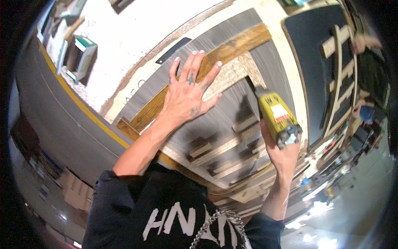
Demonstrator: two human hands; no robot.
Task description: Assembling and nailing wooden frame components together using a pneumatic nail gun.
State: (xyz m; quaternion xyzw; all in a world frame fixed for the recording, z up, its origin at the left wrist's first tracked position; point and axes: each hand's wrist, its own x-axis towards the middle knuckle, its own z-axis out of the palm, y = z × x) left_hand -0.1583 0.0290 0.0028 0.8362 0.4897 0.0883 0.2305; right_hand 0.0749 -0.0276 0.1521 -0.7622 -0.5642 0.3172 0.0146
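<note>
My left hand (pixel 186 89) lies flat with fingers spread across a brown stained wooden strip (pixel 238 45) and the grey wood-grain board (pixel 232 29) beside it. Just inside the strip runs a band of raw chipboard (pixel 232 76). In my right hand (pixel 282 153) is a yellow and black nail gun (pixel 274 114), its body tilted over the right part of the grey piece. The nose of the tool points toward the inner corner of the chipboard frame; whether it touches the surface I cannot tell. A thin dark flat plate (pixel 174 50) rests at the board's far edge.
To the right is a dark panel (pixel 313 54) with a pale wooden lattice (pixel 338 79) on it; another person's hand (pixel 365 43) is at that panel. Open boxes (pixel 81 58) stand at the far left. A cluttered surface with tools (pixel 331 170) lies at the lower right.
</note>
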